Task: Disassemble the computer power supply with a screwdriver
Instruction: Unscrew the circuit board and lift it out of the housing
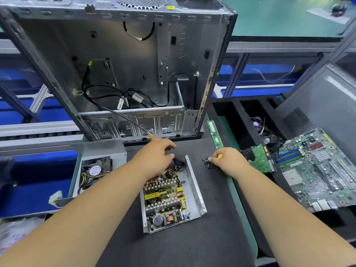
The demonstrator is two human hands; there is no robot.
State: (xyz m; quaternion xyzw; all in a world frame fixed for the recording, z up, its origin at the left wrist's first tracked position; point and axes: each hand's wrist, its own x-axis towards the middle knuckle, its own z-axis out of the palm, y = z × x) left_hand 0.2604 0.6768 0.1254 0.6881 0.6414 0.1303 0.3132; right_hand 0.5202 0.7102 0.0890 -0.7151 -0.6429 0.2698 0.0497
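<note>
The opened power supply (pixel 194 189) lies on the dark mat with its circuit board, coils and heatsinks exposed. Its removed cover with the fan (pixel 96 170) sits to the left. My left hand (pixel 156 157) hovers over the supply's far end, fingers curled near the black wiring there; whether it holds anything is unclear. A thin grey rod or cable with an orange end (pixel 150 135) shows just behind that hand. My right hand (pixel 227 160) grips a tool, only its yellow end (pixel 220 155) showing, and its fingertips touch a small pile of dark screws (pixel 206 163).
An empty computer case (pixel 125 74) with loose cables stands behind the mat. A motherboard (pixel 317 168), a green card (pixel 260 158) and a memory stick (pixel 214 134) lie to the right, beside a black divided bin (pixel 240 122) and a grey panel (pixel 327 105).
</note>
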